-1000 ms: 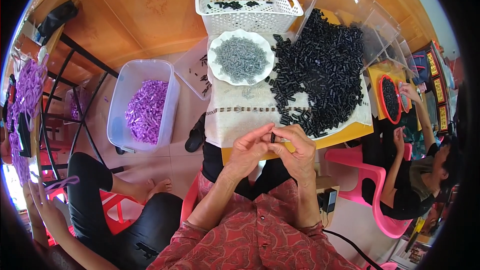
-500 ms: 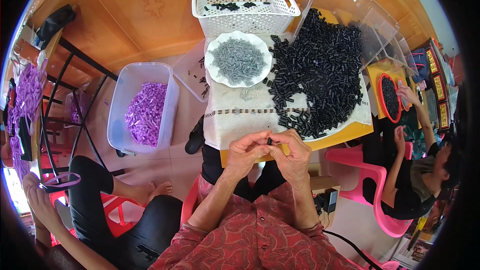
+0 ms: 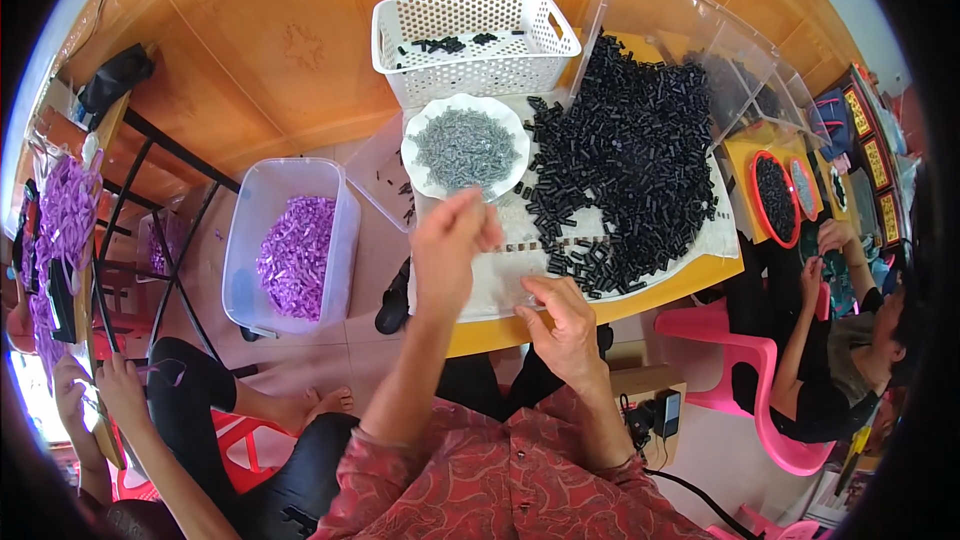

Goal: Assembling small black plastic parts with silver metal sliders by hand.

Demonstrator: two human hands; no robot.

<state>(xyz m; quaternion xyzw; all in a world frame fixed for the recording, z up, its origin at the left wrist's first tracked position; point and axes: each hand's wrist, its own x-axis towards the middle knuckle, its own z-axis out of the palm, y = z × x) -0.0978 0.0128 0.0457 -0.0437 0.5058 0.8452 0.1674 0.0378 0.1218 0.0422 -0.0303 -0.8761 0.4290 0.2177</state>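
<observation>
The left hand (image 3: 455, 240) was a blur at the near rim of the white plate (image 3: 408, 165), so I couldn't tell if it pinched anything. Just past its fingers, clear bits (image 3: 465, 145) filled the plate. The right hand (image 3: 565, 330) was over the front edge of the counter (image 3: 490, 337), its thumb and pointing finger a little apart. I couldn't tell if something small sat between them. The black tubes (image 3: 640, 160) lay in a big heap ahead of the right hand and off to its right. Far past the left hand, the white basket (image 3: 475, 70) had only a few black tubes in it. With so many tubes loose, plenty seemed left to do.
</observation>
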